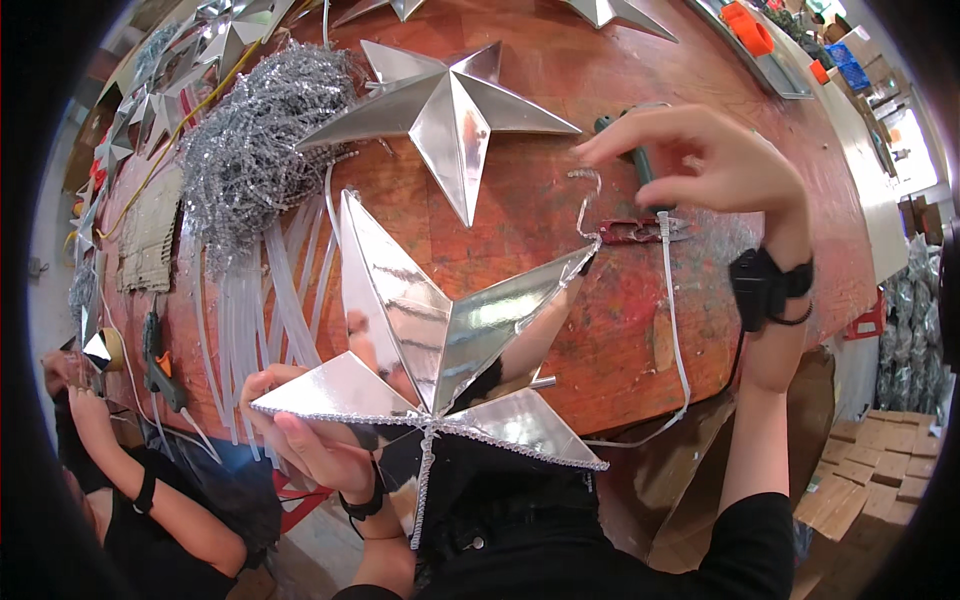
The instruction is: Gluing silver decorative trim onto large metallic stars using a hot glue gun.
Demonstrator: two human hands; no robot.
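At lower centre the left hand grips the silver star by one arm. The right hand, upper right and well away, closes on a green glue gun.

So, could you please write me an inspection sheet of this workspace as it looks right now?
Surface: worn reddish wooden table.
Job's things: large silver foil star with glitter trim on its lower edges; white cord runs from its right tip.
Clutter: second silver star, tinsel heap, clear glue sticks, red snips.
Hands: left hand grips the star's left point; right hand holds a green-handled tool above the table.
Cables: yellow cable at far left.
Surroundings: another person lower left; cardboard boxes at right.
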